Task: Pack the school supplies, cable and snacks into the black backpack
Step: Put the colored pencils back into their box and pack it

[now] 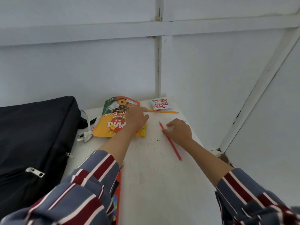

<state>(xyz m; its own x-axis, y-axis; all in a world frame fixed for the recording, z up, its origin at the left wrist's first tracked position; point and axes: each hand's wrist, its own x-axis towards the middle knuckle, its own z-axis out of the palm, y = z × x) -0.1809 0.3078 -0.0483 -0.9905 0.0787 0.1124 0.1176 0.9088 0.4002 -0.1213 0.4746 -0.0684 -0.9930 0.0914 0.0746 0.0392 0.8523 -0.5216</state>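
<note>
The black backpack lies at the left of the white table, its zippers closed as far as I can see. A yellow and green biscuit bag lies next to it. My left hand reaches over that bag, fingers stretched, with a fingertip touching the near end of a yellow pencil. My right hand rests on the table with curled fingers, its thumb and fingers pinching a red pencil. A small white and red snack packet sits at the back. A white cable with plug lies between backpack and bag.
An orange book or box shows under my left sleeve near the table's front. White walls close the table in at the back and on the right, where the table edge meets a corner.
</note>
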